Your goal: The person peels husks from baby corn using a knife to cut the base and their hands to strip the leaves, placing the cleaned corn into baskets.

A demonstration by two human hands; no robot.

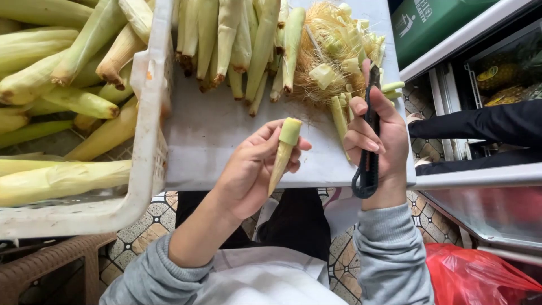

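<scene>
My left hand [254,169] holds a small peeled baby corn [284,151] upright, its cut green base at the top and its pale tip pointing down. My right hand [377,141] grips a black-handled knife [370,144], its handle loop hanging below my palm and the blade pointing up toward a pile of silk and husk trimmings [333,53]. Both hands hover over the near edge of a white cutting board [209,135]. A row of unpeeled baby corn [237,39] lies along the board's far side.
A white plastic crate [148,113] on the left is full of husked corn ears [62,85]. Another person's dark-sleeved arm [480,124] reaches in at right. A red plastic bag [480,277] lies at lower right, a wicker stool [51,265] at lower left.
</scene>
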